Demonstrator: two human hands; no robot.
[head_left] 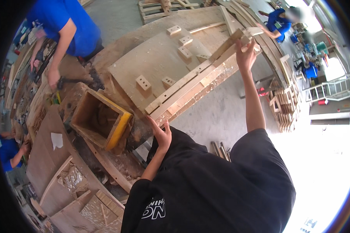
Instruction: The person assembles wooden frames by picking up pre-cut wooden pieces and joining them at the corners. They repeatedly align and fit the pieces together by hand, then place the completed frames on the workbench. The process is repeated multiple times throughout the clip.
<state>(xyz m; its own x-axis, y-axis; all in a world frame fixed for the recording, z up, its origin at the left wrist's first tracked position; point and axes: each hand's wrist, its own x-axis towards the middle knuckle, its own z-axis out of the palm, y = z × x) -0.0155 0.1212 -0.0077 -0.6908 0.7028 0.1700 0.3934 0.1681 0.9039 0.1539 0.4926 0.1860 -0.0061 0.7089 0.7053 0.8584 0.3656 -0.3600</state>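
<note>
A long pale wooden strip (190, 91) with small holes and a dark gap along it lies slanted along the front edge of a flat wooden board (159, 66). At its near left end, my left hand (162, 136) has thumb and forefinger on either side of the wood. My right hand (246, 57) is closed around the far right end, where small wooden pieces meet; some of its fingertips are hidden. Several small drilled wooden blocks, one a three-holed block (143, 82), sit on the board.
Left of the board stands an open wooden box (93, 112) with a yellow edge. A co-worker in blue (68, 29) works at the far left, another (278, 24) at the far right. Stacked wooden parts (285, 105) stand on the right. Sawdust covers the bench (124, 42).
</note>
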